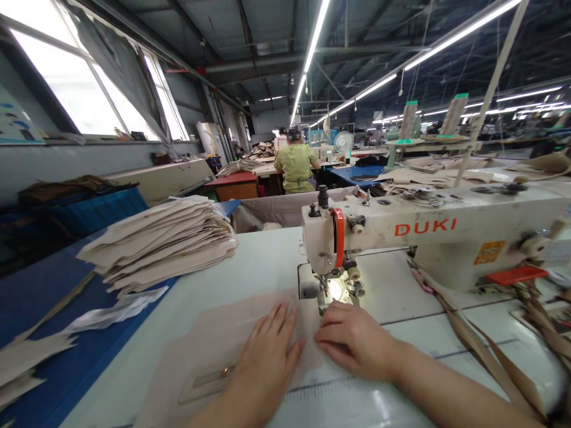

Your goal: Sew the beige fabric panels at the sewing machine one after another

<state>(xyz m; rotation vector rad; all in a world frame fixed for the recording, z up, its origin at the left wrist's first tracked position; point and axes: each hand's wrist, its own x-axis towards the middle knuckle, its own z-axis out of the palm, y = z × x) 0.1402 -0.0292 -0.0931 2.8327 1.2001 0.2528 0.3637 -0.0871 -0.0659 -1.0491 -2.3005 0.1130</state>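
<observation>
Under the sewing machine (428,232), needle hidden, left hand (267,356), right hand (352,339) flat, unclenched on beige fabric (214,345)

Matt beige cloth piece (232,345), soft and smooth, flat under both hands. Off-white painted metal sewing machine (428,232), slightly glossy, with a shiny orange plastic guard (339,236). Smooth pale laminate table (267,261). Stacked matt cloth pieces (165,241). Rough woven tan straps (482,345).
</observation>
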